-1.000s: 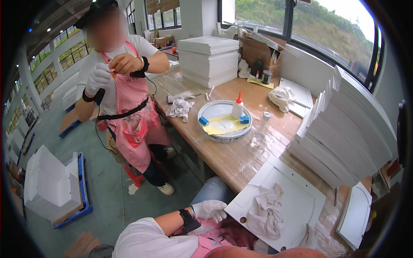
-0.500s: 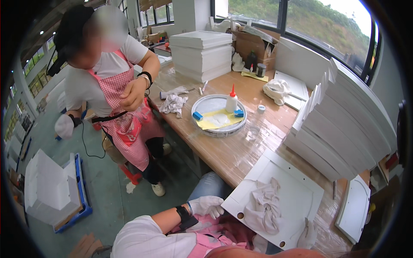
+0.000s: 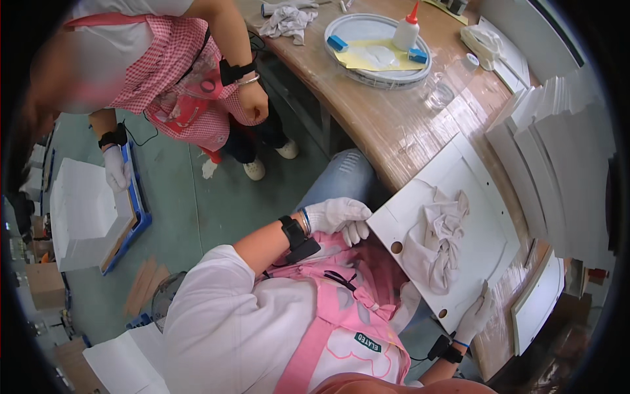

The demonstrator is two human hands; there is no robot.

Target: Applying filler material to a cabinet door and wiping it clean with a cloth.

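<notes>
A white panel (image 3: 483,226) with round holes along its edges lies on the near end of the table, overhanging toward my lap. A crumpled whitish cloth (image 3: 441,240) rests on it. At the panel's left corner is my left hand (image 3: 336,218), in a white glove, its fingers curled against the corner. My right hand (image 3: 474,314), gloved too, lies along the panel's near right edge with its fingers stretched out; its palm side is hidden.
Beyond the panel, a round lid (image 3: 384,77) carries a red-tipped glue bottle (image 3: 405,33), yellow paper (image 3: 354,58) and blue blocks (image 3: 416,56). Tall stacked white panels (image 3: 558,157) stand at right. A co-worker in a pink checked apron (image 3: 167,98) bends over a white box (image 3: 88,210) at left.
My view has tilted down and turned, so the table sits higher. The co-worker has bent down, a gloved hand now at the white box. More of my right hand shows.
</notes>
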